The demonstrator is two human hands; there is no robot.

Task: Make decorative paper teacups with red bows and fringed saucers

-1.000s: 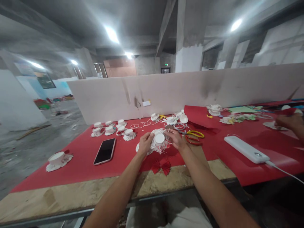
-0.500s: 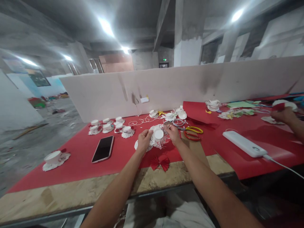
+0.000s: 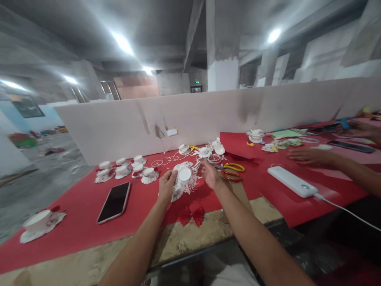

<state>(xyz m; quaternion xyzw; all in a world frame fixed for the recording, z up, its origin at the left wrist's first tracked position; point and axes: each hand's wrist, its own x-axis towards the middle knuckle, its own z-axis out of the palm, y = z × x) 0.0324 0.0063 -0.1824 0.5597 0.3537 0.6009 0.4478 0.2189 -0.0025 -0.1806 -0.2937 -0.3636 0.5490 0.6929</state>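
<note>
My left hand [image 3: 166, 186] is closed on the left edge of a white paper cup piece [image 3: 185, 174] with a fringed rim, its round base facing up. Beneath it, another frilled white paper piece [image 3: 177, 194] partly shows. Just right of the fringe is my right hand [image 3: 210, 174], fingers loosely apart with nothing visible in them. A red pleated paper bow [image 3: 192, 215] lies in front, near the table edge. Beyond my right hand rest scissors [image 3: 233, 171] with one yellow and one red handle.
Several white frilled paper cups [image 3: 122, 171] stand at left, another [image 3: 38, 221] nearer the edge. A phone [image 3: 114, 202] lies left; a white power bank [image 3: 292, 182] with cable lies right. A pale board [image 3: 190, 113] runs along the back. Another person's hands [image 3: 309, 157] are at far right.
My right hand has come off the fringe and its fingers have loosened; the left keeps its hold. The view has swung right. At far right, the other person's hand has put down a red-and-white piece.
</note>
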